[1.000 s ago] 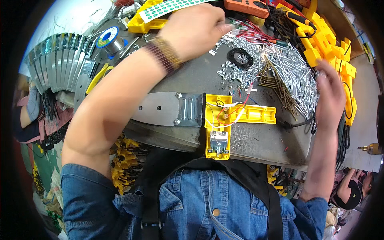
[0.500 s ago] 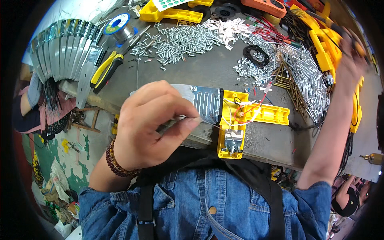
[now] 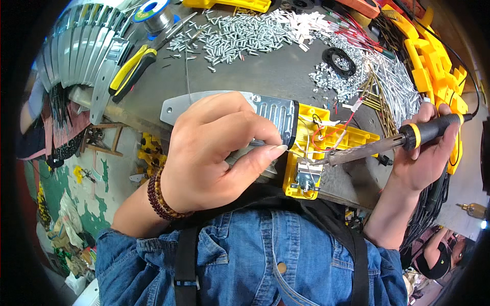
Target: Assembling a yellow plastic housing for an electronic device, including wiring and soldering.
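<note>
My left hand (image 3: pixel 214 153) rests over a grey metal blade piece (image 3: pixel 265 109) and pinches a thin solder wire (image 3: pixel 255 144) whose tip points at the open yellow plastic housing (image 3: pixel 311 153). Red, white and black wires lie inside that housing. My right hand (image 3: pixel 426 155) grips a soldering iron (image 3: pixel 403 138) with a black and yellow handle. Its dark tip reaches left into the housing, next to the solder wire's end.
Piles of small silver screws (image 3: pixel 240 35) and metal pins (image 3: pixel 393 81) cover the far side of the grey workbench (image 3: pixel 255 76). Yellow-handled pliers (image 3: pixel 130 71), a solder spool (image 3: pixel 153 13), a black rubber ring (image 3: pixel 338 55), stacked metal blades (image 3: pixel 76 56) and yellow housings (image 3: pixel 434 61) surround them.
My left hand came back from the far screw pile to the housing, now pinching the solder wire. My right hand picked up the soldering iron and brought its tip to the housing.
</note>
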